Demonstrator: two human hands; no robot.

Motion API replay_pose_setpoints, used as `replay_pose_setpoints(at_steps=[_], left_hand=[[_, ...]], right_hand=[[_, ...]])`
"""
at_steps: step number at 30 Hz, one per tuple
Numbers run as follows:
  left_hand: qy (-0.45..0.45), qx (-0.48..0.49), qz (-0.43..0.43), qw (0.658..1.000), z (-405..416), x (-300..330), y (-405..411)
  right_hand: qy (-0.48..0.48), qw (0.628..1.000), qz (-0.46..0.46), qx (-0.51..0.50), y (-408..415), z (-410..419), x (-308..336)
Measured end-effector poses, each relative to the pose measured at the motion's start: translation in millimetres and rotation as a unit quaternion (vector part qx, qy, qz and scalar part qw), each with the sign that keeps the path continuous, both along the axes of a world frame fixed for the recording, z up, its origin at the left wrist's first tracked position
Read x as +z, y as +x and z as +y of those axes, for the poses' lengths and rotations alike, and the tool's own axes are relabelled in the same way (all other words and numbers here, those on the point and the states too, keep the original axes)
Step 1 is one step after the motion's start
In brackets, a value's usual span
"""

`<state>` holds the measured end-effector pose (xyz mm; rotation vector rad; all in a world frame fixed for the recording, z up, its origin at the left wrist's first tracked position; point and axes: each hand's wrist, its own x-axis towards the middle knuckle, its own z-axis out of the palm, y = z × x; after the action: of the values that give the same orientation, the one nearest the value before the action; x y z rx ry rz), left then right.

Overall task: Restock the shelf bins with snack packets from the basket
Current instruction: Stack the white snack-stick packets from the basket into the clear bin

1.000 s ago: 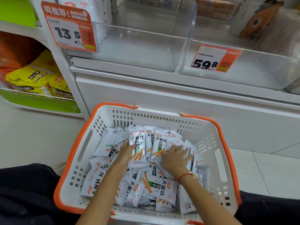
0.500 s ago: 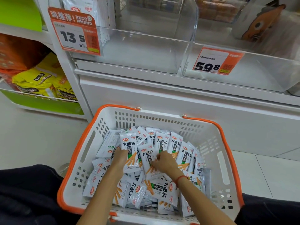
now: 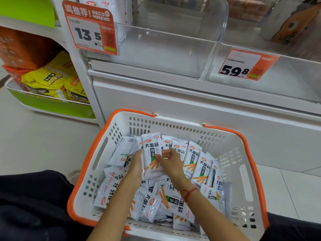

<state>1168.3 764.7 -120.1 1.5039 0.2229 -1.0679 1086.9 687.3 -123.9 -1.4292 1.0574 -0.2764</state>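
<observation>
Upright snack packet [image 3: 151, 153] is held over the middle of the basket [image 3: 246, 173], long axis vertical, top seal pointing toward the shelf, printed face to the camera: glossy white film, flat rectangle, crimped ends, black characters, orange stick graphic low on the front. Left hand [image 3: 136, 165] holds its left edge, fingers behind it; grip reads as closed on the packet, though the fingers are mostly hidden, so that's probably rather than certainly. Right hand [image 3: 171, 163] pinches its right edge between thumb and curled fingers, grip closed on the same packet; red string bracelet [image 3: 188, 193] on that wrist. Behind it a row of standing packets [image 3: 195, 160] leans fanned to the right, long axes near vertical. Loose packets [image 3: 173, 204] lie flat in the basket bottom at mixed angles, some face down. Basket is white perforated plastic with slotted walls and an orange rim, sitting on the pale tiled floor [image 3: 34, 141] against the white shelf base. Above, left clear bin [image 3: 156, 51] is transparent hard plastic with a few of the same white packets at its left end and a 13.5 price tag [image 3: 90, 28]. Right clear bin [image 3: 286, 79] carries a 59.8 price tag [image 3: 246, 65]. Yellow bags [image 3: 46, 80] sit on the green side shelf [image 3: 57, 108] at left.
</observation>
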Motion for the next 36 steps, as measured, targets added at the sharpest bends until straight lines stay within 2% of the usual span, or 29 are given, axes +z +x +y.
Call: replay_pose_setpoints(at_steps=[3, 6, 7, 10, 14, 15, 16, 17, 18, 20, 21, 22, 23, 25, 27, 29, 33, 35, 36], left_hand=[[-0.016, 0.013, 0.002, 1.000, -3, 6, -5], [-0.032, 0.026, 0.027, 0.999, -7, 4, -8], [-0.033, 0.041, 0.029, 0.998, -7, 4, -9], [-0.032, 0.033, 0.017, 0.999, -10, 4, -18], [0.016, -0.047, -0.053, 0.997, -11, 8, -25], [0.031, -0.061, -0.092, 0.993, -9, 4, -20], [0.065, -0.082, -0.166, 0.981, -5, 3, -12], [0.117, -0.110, -0.257, 0.953, 2, 2, -1], [0.188, -0.143, -0.355, 0.904, 10, 1, 9], [0.324, -0.216, -0.485, 0.783, 28, -1, 27], [0.385, -0.264, -0.504, 0.727, 35, -2, 33], [0.421, -0.302, -0.511, 0.686, 39, -5, 37], [0.444, -0.333, -0.516, 0.653, 41, -6, 38], [0.467, -0.358, -0.529, 0.611, 44, -13, 39], [0.451, -0.332, -0.558, 0.612, 49, -14, 38], [0.404, -0.262, -0.600, 0.639, 51, -10, 40], [0.228, -0.124, -0.677, 0.689, 41, 33, 37], [0.167, -0.120, -0.646, 0.735, 39, 59, 42], [0.140, -0.144, -0.606, 0.770, 39, 70, 47]], right_hand=[[-0.102, 0.994, 0.003, 0.031, -1, 3, 2], [-0.134, 0.988, 0.044, 0.055, -2, -4, 1], [-0.101, 0.991, 0.058, 0.059, -1, -7, -1], [0.083, 0.993, 0.043, 0.073, 6, -9, -9], [0.061, 0.993, 0.034, 0.098, 3, -7, -18], [0.066, 0.994, 0.018, 0.090, 0, -9, -17], [0.070, 0.994, -0.005, 0.084, -1, -11, -17], [0.082, 0.993, -0.021, 0.079, -2, -13, -15], [0.092, 0.993, -0.013, 0.069, -1, -17, -15], [0.117, 0.993, -0.008, 0.028, 1, -25, -17], [0.123, 0.992, -0.009, 0.012, 2, -28, -16], [0.131, 0.991, -0.013, 0.007, 2, -31, -15], [0.131, 0.991, -0.010, 0.008, -1, -35, -15], [0.134, 0.991, -0.007, 0.006, -6, -39, -14], [0.140, 0.990, -0.008, 0.004, -10, -40, -19], [0.143, 0.990, -0.002, 0.010, -12, -40, -22], [0.154, 0.988, -0.020, -0.013, -13, -40, -18], [0.154, 0.988, -0.028, -0.014, -15, -43, -17], [0.148, 0.988, -0.034, -0.003, -15, -45, -16]])
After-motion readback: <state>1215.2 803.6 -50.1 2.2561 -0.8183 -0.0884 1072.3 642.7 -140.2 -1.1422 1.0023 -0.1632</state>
